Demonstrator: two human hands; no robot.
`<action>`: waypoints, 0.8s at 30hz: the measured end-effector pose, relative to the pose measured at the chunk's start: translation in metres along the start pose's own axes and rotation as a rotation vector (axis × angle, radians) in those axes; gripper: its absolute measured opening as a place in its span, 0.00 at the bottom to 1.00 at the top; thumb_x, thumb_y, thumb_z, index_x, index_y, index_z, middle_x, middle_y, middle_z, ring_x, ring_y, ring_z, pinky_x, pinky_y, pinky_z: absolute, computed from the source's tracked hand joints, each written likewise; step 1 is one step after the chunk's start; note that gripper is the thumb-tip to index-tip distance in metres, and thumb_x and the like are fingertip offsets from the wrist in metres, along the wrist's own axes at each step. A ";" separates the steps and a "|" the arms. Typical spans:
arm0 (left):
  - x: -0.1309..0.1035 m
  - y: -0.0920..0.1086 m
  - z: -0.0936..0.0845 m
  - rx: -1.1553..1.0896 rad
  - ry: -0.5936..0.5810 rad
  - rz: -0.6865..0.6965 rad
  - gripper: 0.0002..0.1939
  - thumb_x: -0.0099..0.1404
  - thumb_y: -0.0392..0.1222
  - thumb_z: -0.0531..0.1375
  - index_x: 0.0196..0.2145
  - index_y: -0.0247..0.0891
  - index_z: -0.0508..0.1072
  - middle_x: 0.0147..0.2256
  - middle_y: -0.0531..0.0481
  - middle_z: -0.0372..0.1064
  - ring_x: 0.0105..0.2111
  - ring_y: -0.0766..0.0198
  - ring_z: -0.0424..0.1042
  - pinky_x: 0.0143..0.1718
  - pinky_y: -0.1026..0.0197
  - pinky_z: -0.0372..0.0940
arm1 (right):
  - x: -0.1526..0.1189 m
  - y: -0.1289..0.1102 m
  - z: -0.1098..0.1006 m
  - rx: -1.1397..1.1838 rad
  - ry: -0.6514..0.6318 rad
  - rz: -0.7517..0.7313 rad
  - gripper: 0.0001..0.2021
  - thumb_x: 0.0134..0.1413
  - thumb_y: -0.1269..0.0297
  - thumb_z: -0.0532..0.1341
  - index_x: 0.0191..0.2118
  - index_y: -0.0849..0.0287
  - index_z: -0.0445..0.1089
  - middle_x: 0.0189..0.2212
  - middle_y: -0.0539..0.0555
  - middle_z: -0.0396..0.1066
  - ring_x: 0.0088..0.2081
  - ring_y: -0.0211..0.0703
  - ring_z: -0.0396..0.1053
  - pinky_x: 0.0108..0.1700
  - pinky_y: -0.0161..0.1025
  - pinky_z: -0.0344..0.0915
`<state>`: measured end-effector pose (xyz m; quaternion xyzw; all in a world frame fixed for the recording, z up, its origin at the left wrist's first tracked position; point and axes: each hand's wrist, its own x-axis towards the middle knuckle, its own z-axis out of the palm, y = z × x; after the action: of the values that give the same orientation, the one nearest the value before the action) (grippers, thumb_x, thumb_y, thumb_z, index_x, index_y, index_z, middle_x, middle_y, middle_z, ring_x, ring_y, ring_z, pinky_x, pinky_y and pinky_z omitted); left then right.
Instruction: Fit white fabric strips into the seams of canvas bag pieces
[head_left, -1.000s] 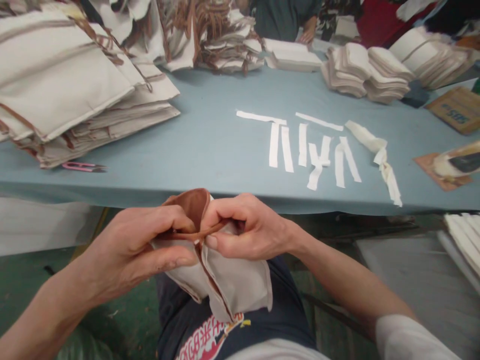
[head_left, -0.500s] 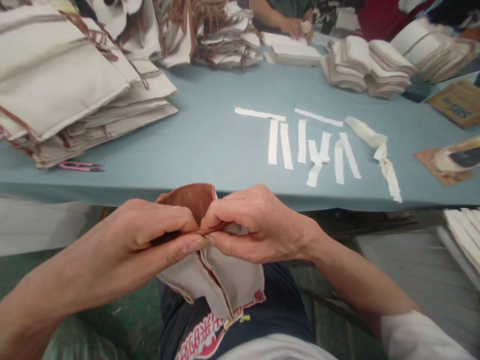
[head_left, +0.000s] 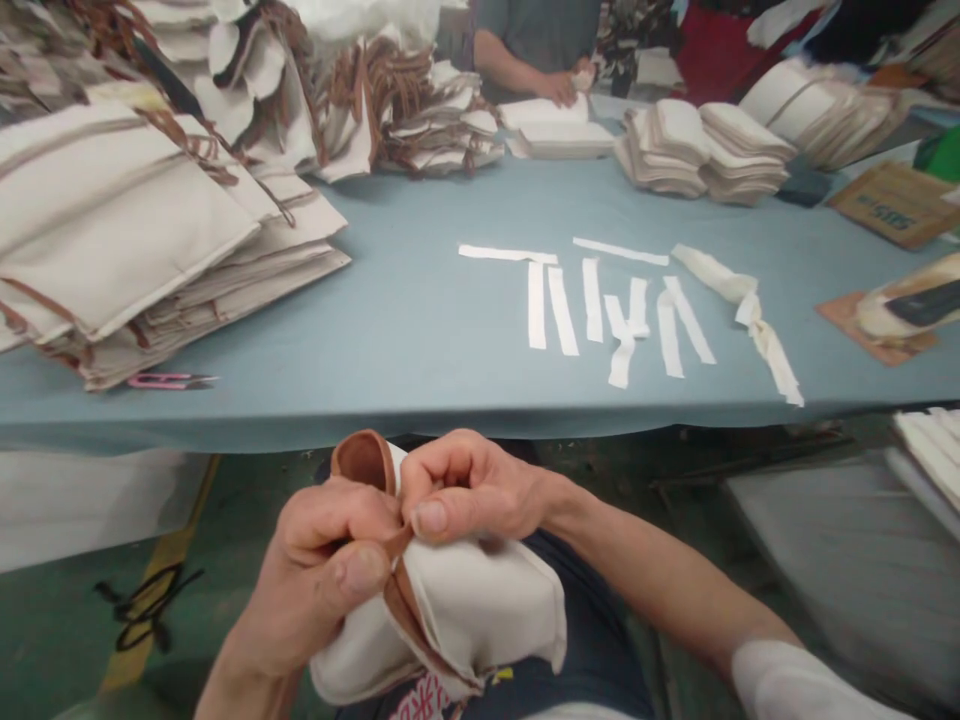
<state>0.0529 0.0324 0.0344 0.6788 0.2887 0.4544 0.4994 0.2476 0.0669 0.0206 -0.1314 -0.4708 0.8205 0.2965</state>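
Over my lap I hold a cream fabric piece (head_left: 491, 600), sewn like a small bag, with brown trim (head_left: 409, 610) down its middle and a brown loop (head_left: 360, 460) standing up at the far side. My left hand (head_left: 330, 560) is closed, pinching the brown trim between thumb and fingers. Right beside it my right hand (head_left: 465, 490) is closed on the same piece, thumb pressed at the top of the seam. The fingertips nearly touch, and the spot between them is partly hidden.
A blue-covered table (head_left: 405, 320) stands before me. White strips (head_left: 536, 305) and a twisted cream cloth (head_left: 750, 310) lie on it. Pink thread snips (head_left: 172, 381) sit beside stacked cream pieces (head_left: 150, 230). Across the table, a co-worker's hand (head_left: 562, 88) rests near folded cloth. A cardboard box (head_left: 892, 205) stands right.
Both hands have come lower and nearer to me with the fabric piece. The piece has turned, showing more of its cream side, and my left wrist is more upright. The view has shifted.
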 end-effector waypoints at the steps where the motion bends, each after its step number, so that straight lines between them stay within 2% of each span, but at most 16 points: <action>1: -0.003 -0.003 0.004 -0.052 0.019 0.004 0.31 0.80 0.64 0.59 0.25 0.42 0.62 0.16 0.60 0.55 0.14 0.68 0.57 0.17 0.64 0.54 | 0.000 0.003 0.001 0.023 0.005 -0.006 0.25 0.56 0.47 0.79 0.29 0.60 0.68 0.22 0.40 0.60 0.23 0.29 0.52 0.25 0.32 0.50; 4: -0.008 -0.006 0.009 -0.124 0.028 0.012 0.31 0.80 0.64 0.61 0.25 0.42 0.61 0.16 0.59 0.55 0.15 0.68 0.58 0.17 0.63 0.53 | 0.000 0.006 0.006 0.040 0.003 0.001 0.25 0.55 0.47 0.79 0.29 0.60 0.69 0.22 0.41 0.61 0.24 0.30 0.54 0.27 0.32 0.51; 8: 0.000 0.003 -0.003 -0.073 -0.049 0.009 0.28 0.80 0.60 0.62 0.26 0.42 0.66 0.18 0.60 0.60 0.16 0.69 0.61 0.19 0.63 0.56 | -0.002 0.000 0.006 -0.018 -0.017 -0.033 0.23 0.59 0.47 0.77 0.31 0.60 0.69 0.22 0.41 0.59 0.24 0.30 0.52 0.26 0.32 0.50; 10: 0.007 0.012 -0.011 0.077 -0.090 0.038 0.23 0.79 0.50 0.65 0.26 0.42 0.68 0.19 0.61 0.63 0.17 0.70 0.60 0.20 0.65 0.56 | -0.004 -0.007 0.002 -0.109 -0.006 -0.090 0.20 0.61 0.52 0.76 0.32 0.60 0.70 0.22 0.40 0.59 0.24 0.30 0.52 0.26 0.32 0.50; 12: 0.015 0.022 -0.018 0.320 -0.122 0.091 0.17 0.74 0.37 0.65 0.26 0.42 0.68 0.19 0.62 0.63 0.17 0.72 0.59 0.20 0.66 0.55 | -0.008 -0.016 -0.002 -0.271 0.018 -0.159 0.15 0.63 0.58 0.73 0.33 0.60 0.70 0.23 0.40 0.58 0.24 0.30 0.52 0.26 0.32 0.51; 14: 0.021 0.031 -0.022 0.541 -0.152 0.144 0.16 0.70 0.31 0.63 0.26 0.42 0.66 0.19 0.64 0.61 0.17 0.72 0.58 0.20 0.67 0.53 | -0.012 -0.026 -0.004 -0.493 0.028 -0.219 0.11 0.66 0.61 0.68 0.35 0.59 0.70 0.24 0.41 0.60 0.24 0.31 0.54 0.28 0.32 0.53; 17: 0.027 0.040 -0.021 0.667 -0.214 0.159 0.17 0.70 0.32 0.59 0.25 0.42 0.61 0.20 0.63 0.57 0.17 0.72 0.57 0.20 0.68 0.53 | -0.016 -0.042 0.000 -0.815 0.007 -0.294 0.09 0.69 0.65 0.61 0.34 0.58 0.69 0.27 0.45 0.66 0.27 0.33 0.61 0.32 0.33 0.58; 20: 0.029 0.044 -0.014 0.674 -0.248 0.120 0.18 0.72 0.33 0.55 0.25 0.43 0.57 0.20 0.62 0.55 0.17 0.70 0.58 0.20 0.67 0.55 | -0.018 -0.053 0.003 -0.980 0.009 -0.338 0.09 0.70 0.66 0.60 0.34 0.57 0.69 0.30 0.48 0.71 0.31 0.35 0.66 0.36 0.34 0.61; 24: 0.016 0.042 -0.013 0.572 -0.171 0.064 0.18 0.75 0.36 0.53 0.26 0.44 0.54 0.19 0.61 0.54 0.16 0.69 0.56 0.18 0.66 0.54 | -0.017 -0.060 -0.012 -1.032 0.095 -0.218 0.16 0.69 0.54 0.67 0.32 0.58 0.72 0.29 0.48 0.73 0.31 0.36 0.67 0.37 0.35 0.59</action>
<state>0.0454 0.0369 0.0798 0.8366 0.3403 0.3112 0.2957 0.2882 0.0877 0.0643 -0.2474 -0.8105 0.4393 0.2980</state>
